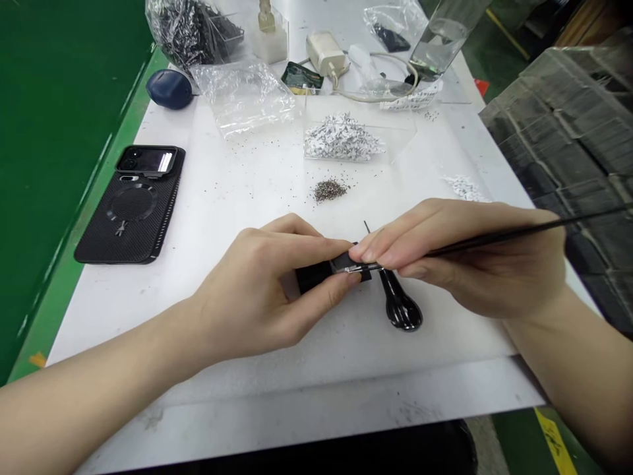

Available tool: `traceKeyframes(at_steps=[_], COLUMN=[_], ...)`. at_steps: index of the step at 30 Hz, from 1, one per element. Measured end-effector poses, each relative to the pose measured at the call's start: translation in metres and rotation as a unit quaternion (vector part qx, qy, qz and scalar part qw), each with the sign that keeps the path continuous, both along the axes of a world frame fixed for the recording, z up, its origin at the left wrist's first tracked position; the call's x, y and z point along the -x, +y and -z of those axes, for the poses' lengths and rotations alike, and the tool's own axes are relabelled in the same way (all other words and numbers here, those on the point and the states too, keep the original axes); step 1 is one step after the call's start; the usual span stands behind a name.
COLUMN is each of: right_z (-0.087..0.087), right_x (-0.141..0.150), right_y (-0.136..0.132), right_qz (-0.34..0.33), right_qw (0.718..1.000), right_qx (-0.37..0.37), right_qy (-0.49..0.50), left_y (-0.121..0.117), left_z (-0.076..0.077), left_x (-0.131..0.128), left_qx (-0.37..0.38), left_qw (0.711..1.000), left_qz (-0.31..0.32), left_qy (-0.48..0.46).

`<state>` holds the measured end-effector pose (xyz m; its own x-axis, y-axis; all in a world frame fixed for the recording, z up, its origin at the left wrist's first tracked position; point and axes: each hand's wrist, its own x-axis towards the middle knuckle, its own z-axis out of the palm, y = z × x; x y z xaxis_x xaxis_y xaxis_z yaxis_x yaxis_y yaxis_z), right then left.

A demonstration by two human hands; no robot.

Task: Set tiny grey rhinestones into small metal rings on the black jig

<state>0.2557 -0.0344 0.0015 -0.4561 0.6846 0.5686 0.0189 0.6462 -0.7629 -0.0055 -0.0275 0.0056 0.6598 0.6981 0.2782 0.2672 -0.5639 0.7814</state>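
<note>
Dark workpiece [340, 263], small and flat, lies along a black block [309, 280] at the fingertips, over the middle of the tabletop [237, 191], closer to its near edge than its far edge. Thumb and forefinger of the left hand [262, 277] are clamped on opposite sides of it. Fingers of the right hand [475, 257] are closed together on black tweezers [494, 240], whose metal tips meet the workpiece (whether those 2 tips are apart or together, I cannot tell).

It looks light and stiff, with a smooth, rather slippery face that would probably mark if scraped. I'd judge the long sides the best hold, 1 fingertip on each, leaving the upper face free, with a gentle squeeze backed by the block.

Just beside the right fingertips, a screwdriver [403, 310] rests with its rounded black handle toward the near edge. Farther out is a pile of tiny metal pieces [330, 190], then a clear tray [400, 128] of white bits [341, 142]. More white pieces [465, 188] are scattered toward the right edge. A phone [133, 204] lies along the left edge; a white charger [324, 53] and a bag of dark pieces [185, 33] are near the far edge, the bag by its left corner.
</note>
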Motion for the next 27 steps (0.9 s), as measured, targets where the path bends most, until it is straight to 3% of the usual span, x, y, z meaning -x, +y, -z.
traceKeyframes(at_steps=[11,20,27], right_z=[0.0013,0.0019,0.0036], right_x=[-0.0001,0.0001,-0.0022], right_y=[0.0018,-0.0001,-0.0003], right_qz=[-0.004,0.003,0.016], right_qw=[1.0,0.999,0.999], right_qx=[-0.019,0.038,0.028], right_qy=[0.002,0.007,0.001], left_y=[0.002,0.002,0.0023], left_z=[-0.0001,-0.0014,-0.0017], left_x=[0.0,-0.0001,0.0], left_qx=[0.026,0.036,0.038], left_qw=[1.0,0.999,0.999], left_qz=[0.007,0.004,0.003], left_qy=[-0.004,-0.003,0.0])
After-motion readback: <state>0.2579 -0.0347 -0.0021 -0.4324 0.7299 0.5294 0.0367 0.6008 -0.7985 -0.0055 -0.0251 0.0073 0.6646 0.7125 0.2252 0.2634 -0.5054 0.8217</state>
